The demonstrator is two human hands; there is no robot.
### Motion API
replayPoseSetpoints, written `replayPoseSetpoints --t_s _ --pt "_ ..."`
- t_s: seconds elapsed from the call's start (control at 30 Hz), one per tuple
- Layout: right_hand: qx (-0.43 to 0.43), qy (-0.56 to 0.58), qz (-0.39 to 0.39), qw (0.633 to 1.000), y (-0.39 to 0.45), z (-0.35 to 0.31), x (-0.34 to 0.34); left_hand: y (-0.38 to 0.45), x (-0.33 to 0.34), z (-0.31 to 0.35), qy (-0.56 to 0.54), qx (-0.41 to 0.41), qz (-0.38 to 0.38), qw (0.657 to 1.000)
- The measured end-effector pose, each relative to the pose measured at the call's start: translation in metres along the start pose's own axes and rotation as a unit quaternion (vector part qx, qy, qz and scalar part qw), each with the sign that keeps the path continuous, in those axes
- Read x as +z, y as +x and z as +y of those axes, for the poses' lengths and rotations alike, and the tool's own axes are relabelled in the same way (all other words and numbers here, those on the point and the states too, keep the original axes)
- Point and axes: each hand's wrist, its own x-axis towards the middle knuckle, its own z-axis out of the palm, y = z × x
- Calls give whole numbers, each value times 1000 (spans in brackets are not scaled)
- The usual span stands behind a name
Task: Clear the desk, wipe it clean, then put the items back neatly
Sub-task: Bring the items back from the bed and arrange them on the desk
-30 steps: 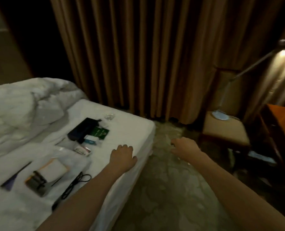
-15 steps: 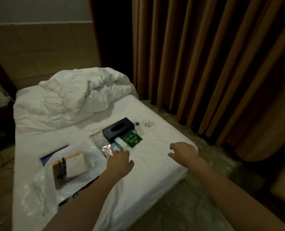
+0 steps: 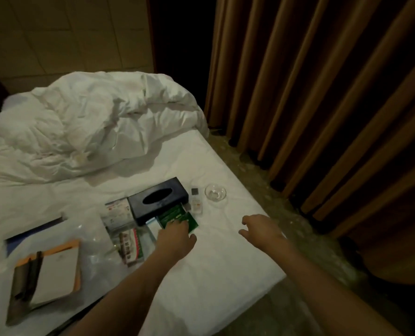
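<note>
Desk items lie on a white bed (image 3: 216, 275). A dark tissue box (image 3: 158, 200) sits mid-bed with green cards (image 3: 177, 215) at its front edge. My left hand (image 3: 176, 237) reaches onto the green cards, fingertips touching them; whether it grips is unclear. A small white remote (image 3: 196, 201) and a clear glass ashtray (image 3: 215, 193) lie right of the box. My right hand (image 3: 262, 229) hovers over the sheet, fingers loosely curled, holding nothing. A notepad in an orange-edged holder (image 3: 53, 270) and packets in clear plastic (image 3: 129, 246) lie to the left.
A crumpled white duvet (image 3: 87, 127) fills the head of the bed. Brown curtains (image 3: 323, 93) hang on the right, with a strip of floor (image 3: 286, 209) between them and the bed. A dark flat folder (image 3: 35, 230) lies at the left.
The view swung left from the lamp and desk corner toward the bed. My left hand moved forward onto the green cards; my right hand came over the bed's corner.
</note>
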Motion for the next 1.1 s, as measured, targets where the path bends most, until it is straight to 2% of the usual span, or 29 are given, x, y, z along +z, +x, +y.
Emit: replayPoseSetpoints --t_s 0.2,0.4,0.6,0.83,1.0,1.1 --pt "-5 46 -5 999 95 36 -13 87 -4 33 -47 -42 -16 998" --pt "-18 100 -49 994 187 54 1 147 8 42 -111 -134 -19 985" --pt "-16 175 -69 982 273 61 24 233 39 41 -220 -257 -20 941" --pt "22 274 -95 957 366 75 79 327 97 33 -318 -332 -3 888" --pt "56 305 -119 943 405 74 130 358 144 24 -292 -346 -14 892" --pt "108 343 -119 925 415 69 158 367 163 25 -273 -335 -9 902"
